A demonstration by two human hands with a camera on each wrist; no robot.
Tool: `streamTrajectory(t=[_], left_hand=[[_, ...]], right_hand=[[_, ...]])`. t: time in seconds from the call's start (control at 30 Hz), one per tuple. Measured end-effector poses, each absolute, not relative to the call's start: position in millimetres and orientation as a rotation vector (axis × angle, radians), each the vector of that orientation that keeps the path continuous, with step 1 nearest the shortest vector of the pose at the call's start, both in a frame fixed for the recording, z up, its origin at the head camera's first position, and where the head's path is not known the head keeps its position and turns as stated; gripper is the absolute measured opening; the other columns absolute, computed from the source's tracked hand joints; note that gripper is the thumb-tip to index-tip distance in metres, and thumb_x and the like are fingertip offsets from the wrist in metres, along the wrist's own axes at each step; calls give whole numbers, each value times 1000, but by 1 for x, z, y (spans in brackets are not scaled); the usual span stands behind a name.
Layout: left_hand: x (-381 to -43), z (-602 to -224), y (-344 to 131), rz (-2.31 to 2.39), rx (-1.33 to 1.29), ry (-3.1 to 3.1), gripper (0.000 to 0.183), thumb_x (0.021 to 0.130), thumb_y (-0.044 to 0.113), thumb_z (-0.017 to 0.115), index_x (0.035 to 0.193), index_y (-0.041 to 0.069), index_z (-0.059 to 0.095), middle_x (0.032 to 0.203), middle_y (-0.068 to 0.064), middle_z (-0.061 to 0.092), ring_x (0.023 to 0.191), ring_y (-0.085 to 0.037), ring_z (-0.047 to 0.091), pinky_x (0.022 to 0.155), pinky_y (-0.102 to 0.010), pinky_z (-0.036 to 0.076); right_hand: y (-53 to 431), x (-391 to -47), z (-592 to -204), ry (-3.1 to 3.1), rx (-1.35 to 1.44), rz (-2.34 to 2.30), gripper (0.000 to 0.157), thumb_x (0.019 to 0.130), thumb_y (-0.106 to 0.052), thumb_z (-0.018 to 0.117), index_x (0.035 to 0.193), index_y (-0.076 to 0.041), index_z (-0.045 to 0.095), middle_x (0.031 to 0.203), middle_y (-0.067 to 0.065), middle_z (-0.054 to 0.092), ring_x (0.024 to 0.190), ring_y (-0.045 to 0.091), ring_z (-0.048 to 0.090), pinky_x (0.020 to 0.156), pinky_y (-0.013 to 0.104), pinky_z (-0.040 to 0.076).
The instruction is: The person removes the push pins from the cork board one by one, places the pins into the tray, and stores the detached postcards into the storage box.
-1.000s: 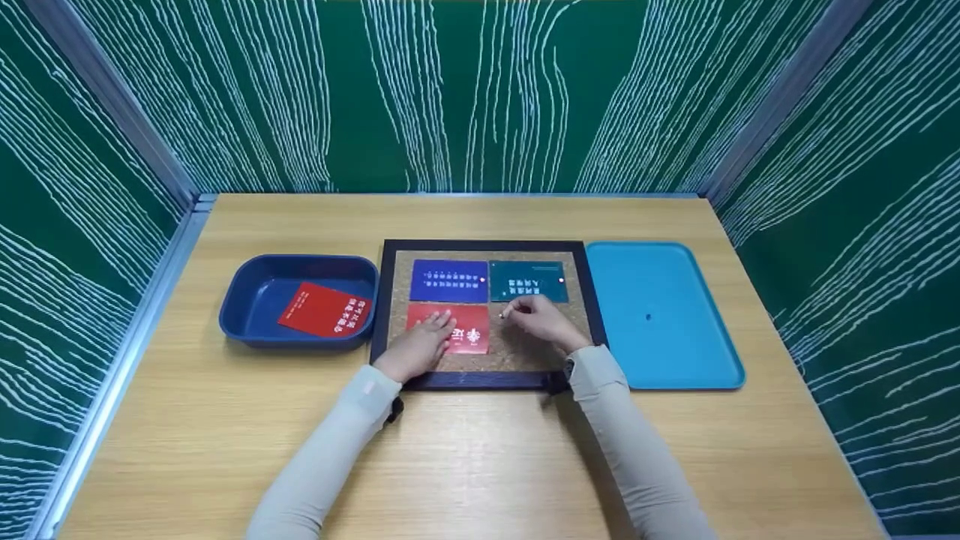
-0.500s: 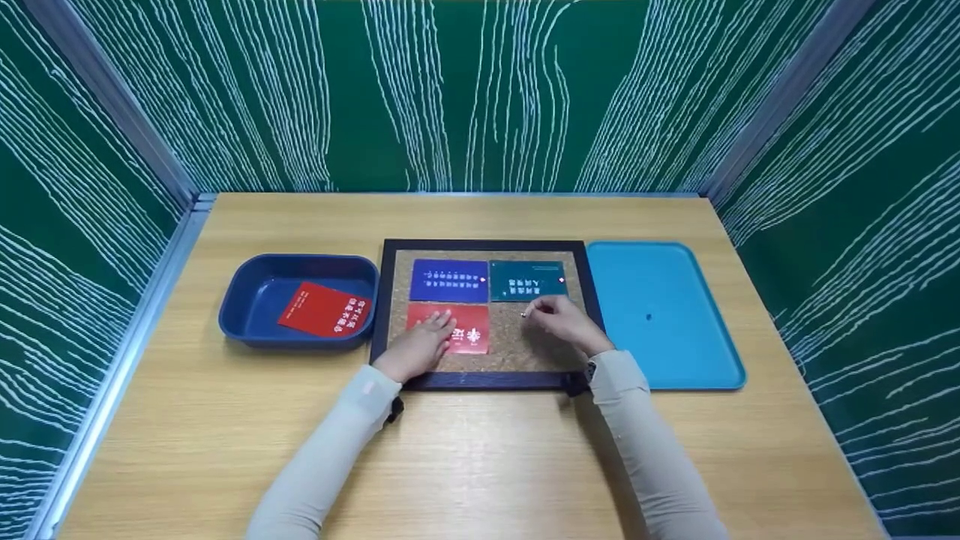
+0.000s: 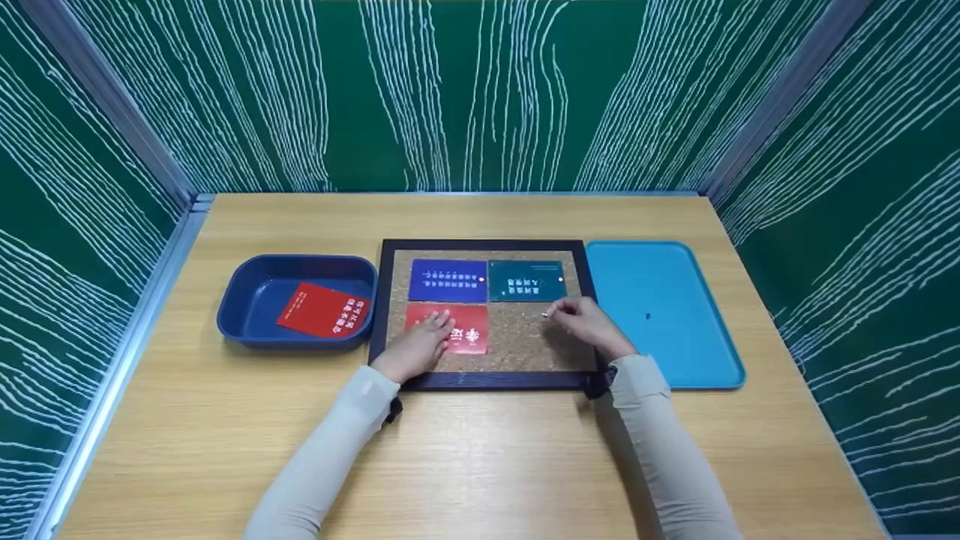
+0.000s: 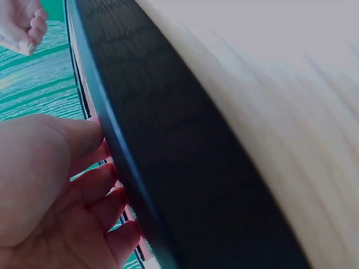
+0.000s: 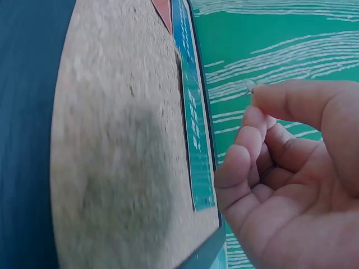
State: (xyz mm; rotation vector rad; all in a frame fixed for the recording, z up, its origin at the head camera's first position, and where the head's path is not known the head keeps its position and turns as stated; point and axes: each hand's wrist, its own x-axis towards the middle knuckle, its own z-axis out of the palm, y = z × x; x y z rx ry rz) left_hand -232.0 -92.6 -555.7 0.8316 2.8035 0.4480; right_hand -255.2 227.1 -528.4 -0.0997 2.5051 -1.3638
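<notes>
A corkboard [image 3: 517, 356] in a dark frame lies mid-table. On it are a blue card [image 3: 448, 282], a green card [image 3: 525, 280] and a red card [image 3: 471, 341]. Small bright dots, perhaps pins, mark the right edges of the blue and green cards. My left hand [image 3: 415, 347] rests on the red card with fingers spread, covering part of it. Above the cork, below the green card, my right hand [image 3: 589, 326] pinches a small clear pushpin [image 5: 249, 86] between thumb and forefinger. The pin's tip is too small to make out.
On the left stands a dark blue basin [image 3: 251, 300] with another red card [image 3: 322, 310] in it. A light blue tray [image 3: 686, 345] with a small dark spot sits against the board's right side. Green patterned walls enclose the table [image 3: 480, 450] at the back and sides.
My right hand has moved right over the cork, from beside the red card toward the board's right side, still pinching the pushpin. The left hand has stayed on the red card.
</notes>
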Motion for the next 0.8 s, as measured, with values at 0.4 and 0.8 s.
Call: streamTrajectory(t=[0.4, 0.8], left_hand=[[-232, -555, -92, 456, 797, 2783, 47, 102, 20, 44, 146, 6, 38, 155, -12, 32, 144, -31, 29, 120, -46, 24], [-230, -552, -92, 470, 831, 2783, 46, 101, 16, 45, 144, 2, 41, 153, -16, 34, 143, -34, 31, 118, -48, 27]], right_hand=[[255, -252, -530, 2498, 27, -1382, 27, 96, -18, 52, 110, 2, 64, 106, 11, 62, 85, 18, 52, 75, 29, 49], [282, -251, -537, 2501, 67, -1357, 31, 100, -22, 47, 112, 2, 62, 111, 17, 60, 91, 24, 53, 77, 30, 49]])
